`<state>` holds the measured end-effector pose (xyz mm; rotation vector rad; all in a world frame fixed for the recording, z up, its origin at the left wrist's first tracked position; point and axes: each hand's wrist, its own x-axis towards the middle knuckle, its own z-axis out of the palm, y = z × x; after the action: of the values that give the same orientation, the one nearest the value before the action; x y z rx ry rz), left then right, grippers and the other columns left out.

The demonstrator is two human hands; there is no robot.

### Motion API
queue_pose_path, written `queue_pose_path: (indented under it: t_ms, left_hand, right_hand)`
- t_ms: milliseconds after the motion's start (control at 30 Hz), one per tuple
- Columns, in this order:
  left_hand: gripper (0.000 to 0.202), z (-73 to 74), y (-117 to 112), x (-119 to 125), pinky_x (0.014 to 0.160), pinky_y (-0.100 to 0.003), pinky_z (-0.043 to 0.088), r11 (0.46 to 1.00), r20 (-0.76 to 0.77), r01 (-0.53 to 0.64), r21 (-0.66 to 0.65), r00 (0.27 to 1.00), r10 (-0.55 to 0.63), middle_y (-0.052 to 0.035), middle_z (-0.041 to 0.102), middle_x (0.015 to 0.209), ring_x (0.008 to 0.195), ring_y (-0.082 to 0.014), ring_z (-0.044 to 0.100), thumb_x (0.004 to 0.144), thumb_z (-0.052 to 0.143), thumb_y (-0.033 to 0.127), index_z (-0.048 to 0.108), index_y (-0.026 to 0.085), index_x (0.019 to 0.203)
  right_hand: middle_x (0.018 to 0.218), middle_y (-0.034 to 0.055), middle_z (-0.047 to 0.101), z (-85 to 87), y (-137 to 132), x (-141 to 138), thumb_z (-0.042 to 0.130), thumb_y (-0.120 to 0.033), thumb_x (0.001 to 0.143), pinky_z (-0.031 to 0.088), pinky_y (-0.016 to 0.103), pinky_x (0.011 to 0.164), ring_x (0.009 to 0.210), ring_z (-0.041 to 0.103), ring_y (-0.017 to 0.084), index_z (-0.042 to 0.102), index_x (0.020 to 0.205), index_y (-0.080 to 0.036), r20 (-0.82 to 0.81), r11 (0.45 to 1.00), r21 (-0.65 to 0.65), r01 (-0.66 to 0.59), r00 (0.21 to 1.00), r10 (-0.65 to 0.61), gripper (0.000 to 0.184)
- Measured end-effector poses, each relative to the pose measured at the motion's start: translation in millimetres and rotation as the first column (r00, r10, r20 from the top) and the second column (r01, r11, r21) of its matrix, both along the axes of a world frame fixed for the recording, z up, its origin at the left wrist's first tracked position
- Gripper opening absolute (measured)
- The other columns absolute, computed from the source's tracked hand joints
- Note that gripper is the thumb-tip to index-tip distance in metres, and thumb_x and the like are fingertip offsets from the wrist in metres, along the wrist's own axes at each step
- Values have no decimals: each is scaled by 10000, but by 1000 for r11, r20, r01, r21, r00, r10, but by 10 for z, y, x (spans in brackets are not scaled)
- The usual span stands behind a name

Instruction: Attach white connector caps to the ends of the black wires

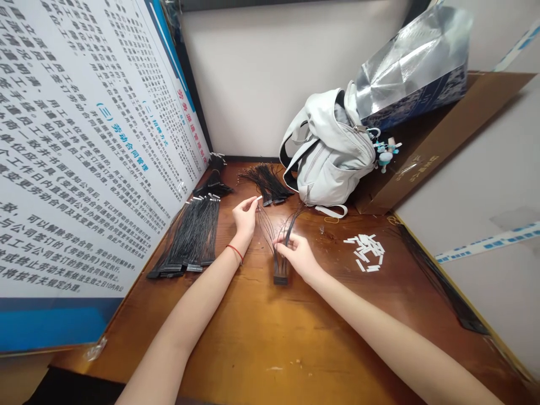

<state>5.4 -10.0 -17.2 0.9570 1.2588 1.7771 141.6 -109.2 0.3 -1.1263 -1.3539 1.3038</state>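
Observation:
My left hand [245, 217] is closed, pinching a small white connector [259, 198] at the upper end of some thin black wires. These wires run down to a wire harness [280, 278], whose wide black plug lies on the table toward me. My right hand [297, 254] is closed around part of the harness's wires, just above the plug, with thumb and fingertips together. Other wires of the harness fan out up and to the right, beyond my right hand. Loose white connectors [366, 251] lie in a small heap to the right.
Left of my hands, several black harnesses [192, 233] lie side by side, with another bundle [217, 177] behind. More black harnesses [270, 179] lie at the back. A white backpack [333, 152] and a cardboard box [447, 140] stand back right. A printed board [105, 140] borders the left.

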Motion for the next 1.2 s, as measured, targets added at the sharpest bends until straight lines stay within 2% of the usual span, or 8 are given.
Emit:
queue_pose_path:
  t_ms: [133, 267, 433, 600, 833, 1100, 1200]
  left_hand:
    - [205, 9, -9, 2, 738, -305, 507, 998, -20, 48, 30, 999, -48, -93, 692, 841, 771, -164, 633, 670, 656, 250, 677, 122, 828]
    - [254, 4, -11, 6, 735, -315, 508, 992, -32, 114, 45, 993, -112, -99, 688, 842, 762, -168, 630, 651, 675, 297, 671, 117, 831]
    - [281, 9, -14, 18, 703, -296, 512, 975, -23, 212, 62, 977, -211, -85, 672, 835, 727, -151, 623, 654, 669, 346, 637, 130, 831]
    - [349, 23, -21, 24, 729, -294, 505, 958, -15, 282, 41, 959, -282, -88, 658, 898, 772, -154, 622, 615, 707, 348, 602, 139, 875]
    - [303, 29, -35, 27, 777, -316, 491, 943, -81, 324, 72, 944, -319, -78, 672, 826, 763, -160, 621, 573, 734, 297, 630, 134, 806]
    - [323, 57, -54, 21, 775, -334, 502, 933, -7, 359, 2, 933, -359, -101, 692, 915, 806, -188, 638, 622, 703, 329, 681, 132, 876]
    - [314, 30, -36, 29, 781, -338, 504, 948, -9, 316, 22, 949, -316, -101, 695, 905, 807, -190, 639, 608, 715, 302, 688, 127, 868]
  right_hand:
    - [671, -4, 576, -32, 279, -30, 647, -293, 575, 407, 228, 539, 544, 477, 94, 590, 707, -167, -111, 992, -80, 96, 988, -104, 191]
    - [633, -23, 554, -57, 634, -109, 704, -317, 513, 389, 212, 520, 538, 472, 82, 573, 700, -167, -265, 986, -141, 90, 956, -125, 273]
    - [589, -37, 534, -80, 919, -189, 730, -366, 504, 374, 211, 506, 529, 471, 83, 558, 699, -173, -343, 990, -94, 108, 930, -134, 324]
    - [571, -32, 535, -98, 931, -204, 751, -402, 515, 357, 213, 495, 515, 455, 83, 560, 683, -170, -312, 991, -45, 122, 941, -130, 345]
    - [564, -37, 514, -128, 936, -192, 740, -446, 554, 332, 209, 495, 503, 415, 68, 593, 642, -155, -326, 996, 16, 83, 943, -73, 338]
    - [687, -1, 597, -166, 961, -173, 709, -429, 597, 414, 219, 584, 629, 536, 112, 580, 726, -164, -382, 981, 4, 196, 906, -180, 322]
    - [678, 7, 601, -148, 947, -164, 682, -429, 627, 436, 239, 619, 642, 546, 126, 581, 718, -162, -310, 953, 92, 288, 918, -247, 299]
